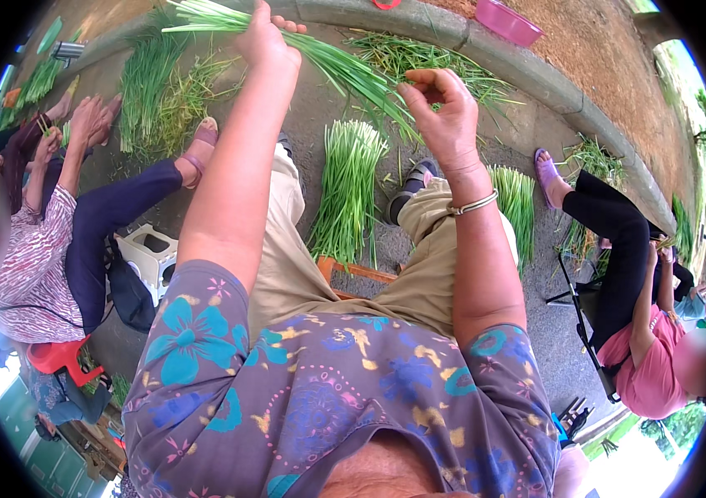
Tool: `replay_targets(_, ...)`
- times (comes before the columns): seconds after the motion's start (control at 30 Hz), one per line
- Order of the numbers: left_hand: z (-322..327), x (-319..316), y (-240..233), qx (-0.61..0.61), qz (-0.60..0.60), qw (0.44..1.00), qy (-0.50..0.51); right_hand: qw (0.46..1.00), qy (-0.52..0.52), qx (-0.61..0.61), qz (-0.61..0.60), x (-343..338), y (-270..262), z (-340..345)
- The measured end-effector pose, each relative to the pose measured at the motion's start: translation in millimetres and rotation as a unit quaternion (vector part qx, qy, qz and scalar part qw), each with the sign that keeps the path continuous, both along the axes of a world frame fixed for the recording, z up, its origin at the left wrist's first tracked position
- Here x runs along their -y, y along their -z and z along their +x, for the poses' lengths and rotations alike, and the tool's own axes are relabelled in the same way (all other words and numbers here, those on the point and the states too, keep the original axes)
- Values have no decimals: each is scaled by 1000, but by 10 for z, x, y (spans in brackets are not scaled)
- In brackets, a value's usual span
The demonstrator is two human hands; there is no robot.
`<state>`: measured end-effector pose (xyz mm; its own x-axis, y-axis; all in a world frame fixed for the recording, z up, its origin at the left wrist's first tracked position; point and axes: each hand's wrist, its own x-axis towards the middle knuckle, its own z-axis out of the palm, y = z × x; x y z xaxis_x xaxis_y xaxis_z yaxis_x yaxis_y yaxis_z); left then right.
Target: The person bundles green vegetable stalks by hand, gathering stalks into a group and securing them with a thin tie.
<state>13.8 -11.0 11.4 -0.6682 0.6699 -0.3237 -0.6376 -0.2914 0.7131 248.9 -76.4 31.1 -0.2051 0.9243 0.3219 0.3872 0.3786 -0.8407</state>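
My left hand (268, 38) is closed around a bunch of long green stalks with pale ends (334, 59), raised in front of me at the top of the view. The pale ends point left and the green leaves trail to the right. Near those leaf tips is my right hand (443, 112), its thumb and fingertips curled close together; whether they pinch a leaf cannot be told. A thick pile of similar stalks (350, 187) lies on the ground between my feet, pale ends away from me. Another pile (512, 202) lies beyond my right leg, partly hidden.
Loose leaves (421, 59) lie by the concrete kerb (515, 81), with a pink basin (508, 23) beyond. More stalks (151, 81) and yellowed leaves (194, 93) lie at the left. Seated people are on both sides, one beside a white step stool (151, 249). An orange-brown stool (359, 272) is beneath me.
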Motion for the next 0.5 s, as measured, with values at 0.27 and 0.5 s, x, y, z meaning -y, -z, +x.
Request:
replay_targets(0.27,187,28,62,-22,23,992,118,1000,-12,-10,-5,-69,27,69)
replay_targets(0.5,822,352,-72,-183,70,901,387,929,-83,-261,-249,-92,-43,77)
